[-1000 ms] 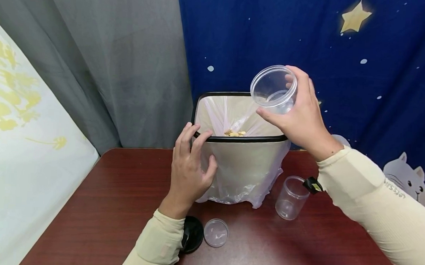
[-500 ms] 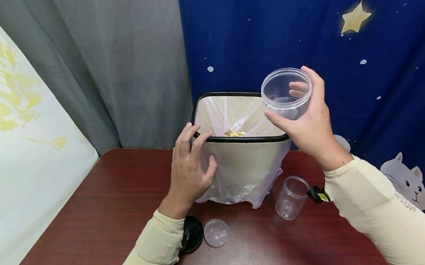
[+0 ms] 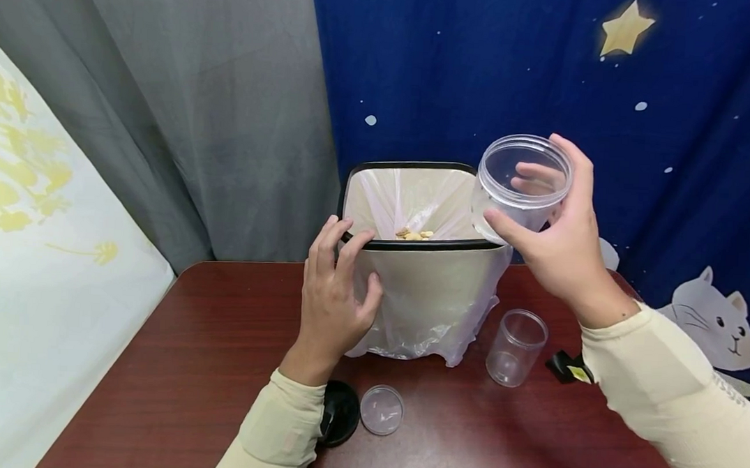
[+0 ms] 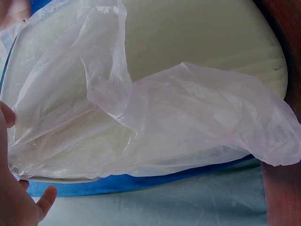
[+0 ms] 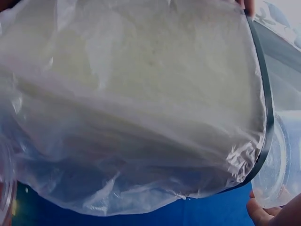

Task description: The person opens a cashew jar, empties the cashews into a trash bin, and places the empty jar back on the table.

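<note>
My right hand (image 3: 566, 232) grips a clear plastic jar (image 3: 519, 205) by its side, above the right rim of a trash bin (image 3: 426, 285). The jar's mouth tilts up toward the head camera, and nothing shows inside it. In the right wrist view the held jar (image 5: 277, 162) lies beyond the bin's black rim. With fingers bent over the bin's front left rim, my left hand (image 3: 337, 299) holds it there. A thin whitish bag (image 4: 155, 113) lines the bin and hangs over its outside. Several pale yellow pieces (image 3: 414, 235), perhaps nuts, lie inside the bin.
A second clear jar (image 3: 516, 348) stands uncovered on the dark red table (image 3: 232, 339), right of the bin. A black lid (image 3: 340, 414) and a clear lid (image 3: 382, 409) lie near my left forearm. Curtains (image 3: 261, 117) hang behind.
My right hand has moved the jar right and down, from over the bin's opening to its right rim. The jar has turned more upright. My left hand has stayed put.
</note>
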Motion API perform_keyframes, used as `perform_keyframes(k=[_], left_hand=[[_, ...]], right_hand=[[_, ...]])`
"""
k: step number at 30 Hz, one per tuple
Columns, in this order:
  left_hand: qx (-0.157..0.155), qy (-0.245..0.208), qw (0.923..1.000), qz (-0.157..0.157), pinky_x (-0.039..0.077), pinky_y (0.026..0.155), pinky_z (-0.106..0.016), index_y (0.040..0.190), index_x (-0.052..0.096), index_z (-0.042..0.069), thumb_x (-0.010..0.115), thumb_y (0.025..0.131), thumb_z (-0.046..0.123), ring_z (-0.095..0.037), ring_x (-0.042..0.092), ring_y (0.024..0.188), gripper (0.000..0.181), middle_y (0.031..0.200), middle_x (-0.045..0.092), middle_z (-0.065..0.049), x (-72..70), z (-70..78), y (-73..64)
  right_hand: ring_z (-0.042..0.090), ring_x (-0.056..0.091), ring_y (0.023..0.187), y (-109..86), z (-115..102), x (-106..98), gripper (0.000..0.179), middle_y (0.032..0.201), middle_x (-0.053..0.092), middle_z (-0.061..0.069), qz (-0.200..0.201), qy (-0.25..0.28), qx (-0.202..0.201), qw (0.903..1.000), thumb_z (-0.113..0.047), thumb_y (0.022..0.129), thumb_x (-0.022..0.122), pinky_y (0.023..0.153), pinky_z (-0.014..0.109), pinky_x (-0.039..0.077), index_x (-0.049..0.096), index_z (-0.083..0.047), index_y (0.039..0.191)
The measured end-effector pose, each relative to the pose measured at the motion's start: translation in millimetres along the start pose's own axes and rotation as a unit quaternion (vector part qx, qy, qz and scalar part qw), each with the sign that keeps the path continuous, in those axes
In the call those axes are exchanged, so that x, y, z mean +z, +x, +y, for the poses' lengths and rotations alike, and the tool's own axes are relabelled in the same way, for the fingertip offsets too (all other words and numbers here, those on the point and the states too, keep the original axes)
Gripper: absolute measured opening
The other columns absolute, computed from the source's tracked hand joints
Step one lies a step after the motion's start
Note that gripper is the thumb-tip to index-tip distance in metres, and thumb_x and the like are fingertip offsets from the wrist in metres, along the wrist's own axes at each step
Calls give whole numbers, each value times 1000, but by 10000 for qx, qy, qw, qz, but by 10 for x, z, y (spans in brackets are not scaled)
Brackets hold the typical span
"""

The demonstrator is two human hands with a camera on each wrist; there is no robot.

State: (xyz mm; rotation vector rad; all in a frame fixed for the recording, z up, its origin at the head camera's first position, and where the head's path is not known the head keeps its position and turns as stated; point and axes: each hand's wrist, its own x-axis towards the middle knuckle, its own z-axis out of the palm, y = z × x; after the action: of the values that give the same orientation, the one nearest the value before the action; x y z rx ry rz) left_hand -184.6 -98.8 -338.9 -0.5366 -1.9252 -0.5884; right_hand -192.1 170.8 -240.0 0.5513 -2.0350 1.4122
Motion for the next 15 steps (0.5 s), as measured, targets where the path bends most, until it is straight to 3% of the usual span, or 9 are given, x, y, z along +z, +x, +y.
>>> perform_keyframes(k=[3, 7, 15], left_hand=[[6, -1, 10000, -15, 35, 114, -52, 136, 54, 13, 59, 85, 18, -34, 37, 144, 52, 148, 43, -16, 2, 3, 4], [10, 7, 10000, -31, 35, 113, -53, 137, 54, 14, 59, 85, 18, -34, 37, 145, 52, 149, 43, -16, 5, 3, 7], [25, 23, 10000, -7, 35, 113, -55, 136, 55, 13, 59, 85, 19, -35, 37, 145, 52, 149, 43, -16, -2, -4, 3]], right_hand=[[19, 58, 122, -82, -10, -6, 95, 135, 56, 8, 9, 765, -46, 9971, 4, 78, 77, 98, 16, 47, 25, -23, 152], [23, 58, 122, -212, -20, -11, 95, 134, 56, 13, -113, 1774, -124, 9840, 16, 75, 72, 99, 17, 48, 26, -18, 151], [28, 56, 126, -410, -28, -22, 96, 138, 51, 20, -372, 2371, -341, 9702, 25, 73, 67, 104, 20, 46, 25, -14, 150]])
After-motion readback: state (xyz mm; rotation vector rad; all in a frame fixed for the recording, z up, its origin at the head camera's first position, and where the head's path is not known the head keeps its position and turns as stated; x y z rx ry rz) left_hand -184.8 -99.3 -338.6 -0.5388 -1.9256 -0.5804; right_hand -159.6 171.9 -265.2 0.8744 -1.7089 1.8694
